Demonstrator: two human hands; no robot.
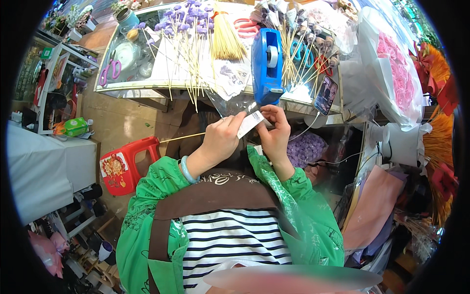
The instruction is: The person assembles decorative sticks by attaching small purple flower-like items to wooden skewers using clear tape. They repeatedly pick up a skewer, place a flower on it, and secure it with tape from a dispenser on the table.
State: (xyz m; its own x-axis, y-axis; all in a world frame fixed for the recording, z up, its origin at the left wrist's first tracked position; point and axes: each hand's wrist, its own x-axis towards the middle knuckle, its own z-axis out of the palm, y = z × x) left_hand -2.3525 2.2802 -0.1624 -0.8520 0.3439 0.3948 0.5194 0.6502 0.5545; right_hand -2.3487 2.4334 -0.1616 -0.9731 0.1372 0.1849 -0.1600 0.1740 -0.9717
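Note:
My left hand is closed on a small white printed paper piece and on a thin yellow stick that sticks out to the left. Opposite it, my right hand pinches at the paper's right edge; its fingertips partly hide what they grip. Both hands are in front of the table's near edge, just below a blue tape dispenser. Further back on the table lie purple flowers on thin sticks and a bundle of bare yellow sticks.
Purple scissors, red scissors and blue scissors lie on the table. A phone with a white cable leans at its right front edge. A red stool stands at left; a wrapped pink bouquet is at right.

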